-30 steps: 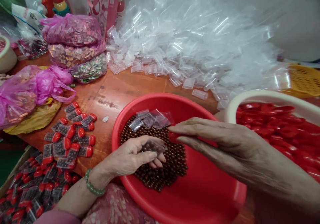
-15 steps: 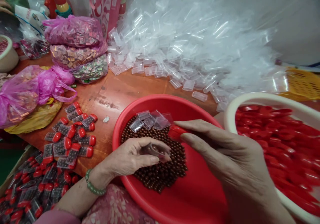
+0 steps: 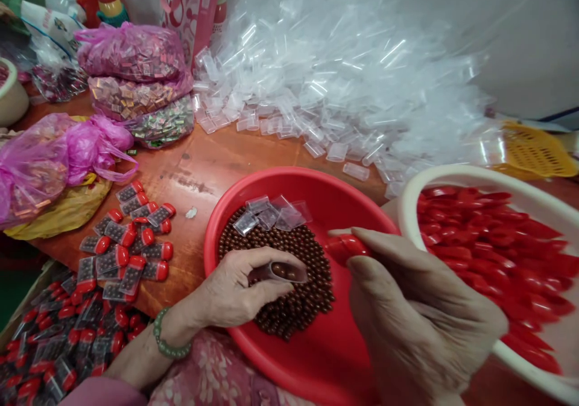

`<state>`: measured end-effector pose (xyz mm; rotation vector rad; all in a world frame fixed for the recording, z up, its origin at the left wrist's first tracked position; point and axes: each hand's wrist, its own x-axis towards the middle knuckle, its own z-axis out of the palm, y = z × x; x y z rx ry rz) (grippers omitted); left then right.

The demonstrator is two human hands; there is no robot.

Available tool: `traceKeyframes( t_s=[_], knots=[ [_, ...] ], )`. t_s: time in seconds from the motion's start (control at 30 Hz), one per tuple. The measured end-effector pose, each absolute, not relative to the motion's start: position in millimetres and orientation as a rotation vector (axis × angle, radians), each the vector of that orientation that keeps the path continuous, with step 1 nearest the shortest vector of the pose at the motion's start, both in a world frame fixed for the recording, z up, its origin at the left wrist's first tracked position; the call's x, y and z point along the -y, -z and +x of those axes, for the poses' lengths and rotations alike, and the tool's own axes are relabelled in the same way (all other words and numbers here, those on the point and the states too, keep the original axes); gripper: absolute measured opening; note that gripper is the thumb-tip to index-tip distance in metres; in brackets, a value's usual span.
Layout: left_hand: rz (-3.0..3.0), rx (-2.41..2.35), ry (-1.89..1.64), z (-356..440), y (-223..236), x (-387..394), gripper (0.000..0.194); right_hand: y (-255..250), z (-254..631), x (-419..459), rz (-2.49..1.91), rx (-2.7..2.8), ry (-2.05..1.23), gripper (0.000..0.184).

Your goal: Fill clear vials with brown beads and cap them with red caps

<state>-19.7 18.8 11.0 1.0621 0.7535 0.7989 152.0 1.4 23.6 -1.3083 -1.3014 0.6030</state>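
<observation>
Left hand (image 3: pixel 257 282) grips clear case (image 3: pixel 289 272), mouth unobstructed; right hand (image 3: pixel 402 309) pinches red cap (image 3: pixel 348 247), open space between.

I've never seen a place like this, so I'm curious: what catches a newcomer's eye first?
Probably the big, glinting heap of clear plastic cases spread across the back of the table. Next comes the red basin in front, holding glossy brown balls, with the left hand gripping a clear case above them. At the right, a white tub is piled with bright red pieces.
</observation>
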Motion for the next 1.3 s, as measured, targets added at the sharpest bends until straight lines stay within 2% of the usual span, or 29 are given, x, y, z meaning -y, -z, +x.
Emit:
traceKeyframes(
  t_s=[0.6, 0.8, 1.0, 1.13, 1.2, 1.3],
  knots=[
    [0.935, -0.621, -0.799, -13.0, 1.8, -15.4, 0.034, -27.9, 135.5, -5.7, -1.232, 1.700, -0.660, 0.025],
    [0.948, -0.688, -0.756, -14.8, 6.0, -15.0, 0.028, -18.5, 134.6, -6.5, -1.269, 1.663, -0.701, 0.023],
    [0.872, -0.623, -0.764, -11.5, 6.6, -16.4, 0.022, -9.3, 143.0, -5.2, -1.155, 1.889, -0.521, 0.041],
    [0.837, -0.656, -0.708, -10.6, 8.4, -16.9, 0.016, -6.2, 150.9, -7.9, -1.145, 2.121, -0.388, 0.066],
    [0.891, -0.678, -0.694, -11.4, 7.7, -17.7, 0.011, -5.2, 153.7, -8.9, -1.166, 2.100, -0.487, 0.060],
    [0.977, -0.706, -0.667, -12.3, 5.9, -18.8, 0.010, -3.4, 155.8, -8.8, -1.209, 1.908, -0.741, 0.037]
  ],
)
